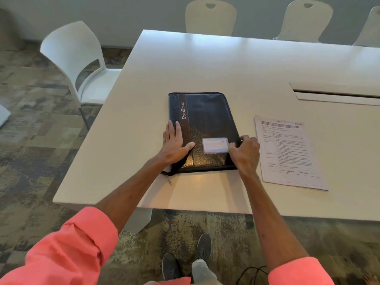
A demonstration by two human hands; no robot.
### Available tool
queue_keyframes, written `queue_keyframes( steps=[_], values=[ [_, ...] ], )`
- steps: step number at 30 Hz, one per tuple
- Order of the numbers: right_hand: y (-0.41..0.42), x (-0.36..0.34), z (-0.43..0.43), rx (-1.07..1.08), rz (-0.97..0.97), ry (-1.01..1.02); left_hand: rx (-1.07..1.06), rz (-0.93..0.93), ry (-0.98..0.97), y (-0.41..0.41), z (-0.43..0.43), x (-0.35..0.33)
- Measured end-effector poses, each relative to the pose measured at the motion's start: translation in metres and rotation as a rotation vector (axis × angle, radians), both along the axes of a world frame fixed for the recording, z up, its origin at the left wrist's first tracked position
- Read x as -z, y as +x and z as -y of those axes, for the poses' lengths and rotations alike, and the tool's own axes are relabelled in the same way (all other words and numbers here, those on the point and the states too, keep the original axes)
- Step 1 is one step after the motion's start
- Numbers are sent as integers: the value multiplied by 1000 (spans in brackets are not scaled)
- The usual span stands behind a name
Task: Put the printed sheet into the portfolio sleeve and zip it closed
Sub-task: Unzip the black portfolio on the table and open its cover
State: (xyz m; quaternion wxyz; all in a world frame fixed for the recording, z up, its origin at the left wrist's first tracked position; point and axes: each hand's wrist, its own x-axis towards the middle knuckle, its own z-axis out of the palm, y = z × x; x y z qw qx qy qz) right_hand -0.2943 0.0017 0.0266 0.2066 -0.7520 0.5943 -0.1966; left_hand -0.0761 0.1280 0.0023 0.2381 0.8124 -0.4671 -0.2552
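A: So, entry for this moment. The black grained-leatherette zip portfolio lies flat and shut on the white rectangular table, near the front edge. The printed white paper sheet lies on the table just to the right of it, apart from it and not yet inside.

B: Step in hand?

A: Opening, by my judgement. Nothing has gone into the sleeve. The small metal zip pull hangs off the near left corner, so the zip may be run round already, but I cannot tell from here whether the teeth are parted.

B: Hands?

A: The left hand is spread flat, palm down, on the left spine side of the cover, fingers pointing to the far end, thumb out toward the clear card window. It grips nothing; it presses. The right hand is curled over the right edge, fingertips hooked at the seam and thumb on top, pinching that edge as far as I can see. Both forearms are stretched forward, coral-pink sleeves pushed up.

B: Next move?

A: Likely lifting the cover at the right edge while the left steadies the spine, then reaching right for the sheet. The paper is thin and flat on the table, so it needs sliding to get a finger under.
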Motion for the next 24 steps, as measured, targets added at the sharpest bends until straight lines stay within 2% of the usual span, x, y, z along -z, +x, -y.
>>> queue_keyframes(
  steps=[8, 13, 15, 18, 20, 24],
  values=[
    [-17, -7, 24, 173, 94, 46, 75, -10, -2, -12, 17, -1],
    [-25, -26, 36, 180, 178, 122, 47, -6, -43, -12, 22, -6],
    [-26, -40, 42, 145, 305, 204, 26, -17, -85, -12, 26, -17],
    [-24, -70, 48, 103, 622, 402, 17, -34, -201, -11, 33, -50],
    [-18, -90, 46, 47, 763, 474, 29, -42, -289, -11, 37, -78],
    [8, -117, 30, -189, 976, 550, 34, -161, -432, -17, 43, -134]
  ],
)
